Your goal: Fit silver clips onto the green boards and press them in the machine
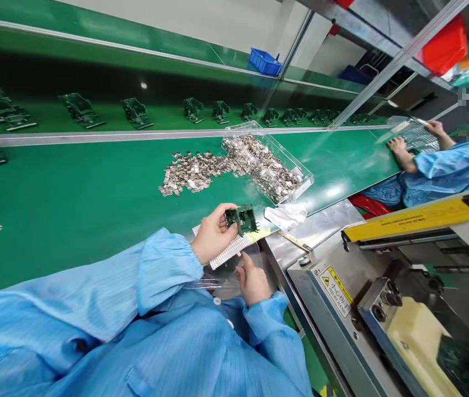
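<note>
My left hand (pixel 213 234) is closed around a small green circuit part (pixel 243 218), held just above the near edge of the green table. My right hand (pixel 253 281) sits lower and nearer my body, fingers curled on a clear plastic film (pixel 222 281). Between the hands lies a white ribbed strip (pixel 230 251). Farther out on the table a pile of small silvery metal pieces (pixel 195 173) spills from a clear plastic tray (pixel 298 168) holding several more.
A row of dark green assemblies (pixel 135 112) rides the conveyor behind. A metal machine with a yellow bar (pixel 416 218) and a warning label (pixel 336 284) stands at my right. Another person's hands (pixel 400 149) work at the far right. A blue bin (pixel 264 60) sits on the shelf.
</note>
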Motion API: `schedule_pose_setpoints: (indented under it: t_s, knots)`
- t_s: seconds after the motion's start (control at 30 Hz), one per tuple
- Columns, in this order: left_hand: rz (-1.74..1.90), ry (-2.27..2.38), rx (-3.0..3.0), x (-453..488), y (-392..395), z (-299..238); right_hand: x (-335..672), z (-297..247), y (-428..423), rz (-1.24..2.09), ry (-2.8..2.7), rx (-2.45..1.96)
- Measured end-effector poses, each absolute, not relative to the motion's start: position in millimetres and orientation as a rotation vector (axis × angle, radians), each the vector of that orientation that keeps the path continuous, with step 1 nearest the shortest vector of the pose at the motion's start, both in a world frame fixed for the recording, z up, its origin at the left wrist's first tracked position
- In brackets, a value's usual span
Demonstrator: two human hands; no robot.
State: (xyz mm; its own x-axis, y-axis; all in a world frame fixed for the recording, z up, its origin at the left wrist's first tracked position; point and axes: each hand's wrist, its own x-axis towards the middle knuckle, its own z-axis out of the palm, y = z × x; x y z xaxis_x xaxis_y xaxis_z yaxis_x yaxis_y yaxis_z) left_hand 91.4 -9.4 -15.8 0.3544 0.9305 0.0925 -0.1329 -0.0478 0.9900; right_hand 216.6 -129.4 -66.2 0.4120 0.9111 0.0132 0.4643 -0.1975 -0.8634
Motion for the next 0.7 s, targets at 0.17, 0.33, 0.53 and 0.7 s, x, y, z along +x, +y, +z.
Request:
schedule_pose_setpoints:
  t_s: [0.17,0.33,0.53,0.7]
  knots:
    - [1.040,0.712,1.217,86.1,-21.2,-14.9,215.8,-24.8,-145.0,0.714,-1.033,-1.745]
    - [0.996,0.597,1.231,84.4,-37.1,-13.6,205.4,13.1,-139.3,0.568,-0.986,-1.549]
    - [0.954,0.552,1.327,79.2,-45.2,-8.6,190.0,14.8,-117.2,0.164,-1.140,-1.495]
    - [0.949,0.536,1.427,75.8,-49.9,-5.8,185.3,14.5,-112.4,0.203,-1.095,-1.605]
